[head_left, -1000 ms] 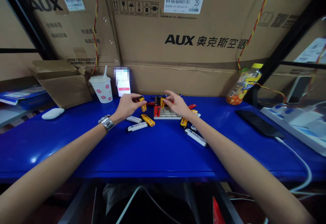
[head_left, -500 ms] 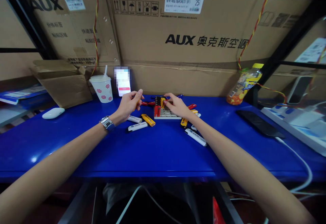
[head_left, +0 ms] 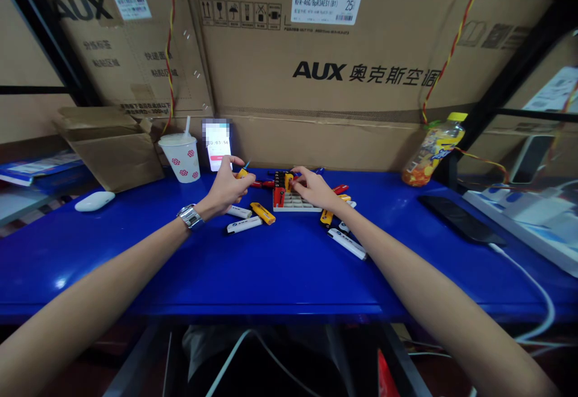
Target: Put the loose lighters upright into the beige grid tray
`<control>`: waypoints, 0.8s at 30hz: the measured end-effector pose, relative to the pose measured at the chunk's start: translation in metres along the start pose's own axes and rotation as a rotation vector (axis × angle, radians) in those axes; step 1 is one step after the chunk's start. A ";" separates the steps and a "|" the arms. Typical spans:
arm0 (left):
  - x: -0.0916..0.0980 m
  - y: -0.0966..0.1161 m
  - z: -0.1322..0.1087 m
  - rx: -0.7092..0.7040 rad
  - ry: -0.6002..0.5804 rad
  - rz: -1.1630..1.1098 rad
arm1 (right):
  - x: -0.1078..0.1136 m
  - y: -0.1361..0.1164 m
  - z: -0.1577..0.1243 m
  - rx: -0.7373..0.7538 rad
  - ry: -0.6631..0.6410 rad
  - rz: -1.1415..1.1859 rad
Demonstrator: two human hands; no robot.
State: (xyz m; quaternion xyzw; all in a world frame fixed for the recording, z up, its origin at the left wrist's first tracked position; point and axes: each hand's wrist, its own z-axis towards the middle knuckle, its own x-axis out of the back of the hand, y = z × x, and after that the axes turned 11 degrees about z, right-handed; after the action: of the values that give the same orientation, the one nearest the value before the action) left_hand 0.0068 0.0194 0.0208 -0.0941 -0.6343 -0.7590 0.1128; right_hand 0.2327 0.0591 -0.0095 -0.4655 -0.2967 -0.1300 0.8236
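My left hand (head_left: 228, 186), with a metal watch at the wrist, is closed around a yellow lighter (head_left: 242, 173). The lighter's upper end sticks up beside my thumb, and a small bluish point shows above it. At the white gridded tray (head_left: 300, 204), my right hand (head_left: 311, 185) pinches another yellow lighter (head_left: 288, 181), which stands in the tray. Red lighters (head_left: 279, 197) with black tops stand upright at the tray's left end. Loose on the table lie a yellow lighter (head_left: 262, 212), a white lighter (head_left: 244, 224) and, to the right, another white lighter (head_left: 347, 243).
A paper cup (head_left: 180, 159) with a straw and a lit phone (head_left: 219, 144) stand behind my left hand. A white case (head_left: 94, 200) lies at the left. Rightward are a drink bottle (head_left: 433, 150), a dark phone (head_left: 460, 219) on a cable and a power strip (head_left: 528, 222).
My left hand has turned, so the yellow lighter's top now shows above the fingers, pointing up. My right hand stays at the tray.
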 end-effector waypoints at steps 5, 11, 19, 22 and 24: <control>0.001 -0.002 0.001 0.003 0.012 0.031 | 0.000 0.000 0.000 0.014 -0.006 -0.021; 0.001 -0.005 0.000 -0.128 0.061 0.119 | 0.001 -0.005 -0.002 0.025 0.046 -0.005; 0.000 0.000 -0.013 -0.411 -0.012 0.271 | -0.004 -0.051 -0.011 0.293 0.222 -0.020; -0.003 0.005 -0.021 -0.495 -0.054 0.339 | -0.009 -0.069 -0.016 0.323 0.095 0.003; -0.005 0.008 -0.026 -0.516 -0.092 0.363 | -0.014 -0.075 -0.017 0.323 0.037 -0.001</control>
State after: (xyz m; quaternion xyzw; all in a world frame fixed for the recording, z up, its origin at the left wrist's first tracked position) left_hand 0.0134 -0.0068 0.0221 -0.2655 -0.3981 -0.8572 0.1903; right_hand 0.1914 0.0045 0.0270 -0.3245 -0.2988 -0.0893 0.8930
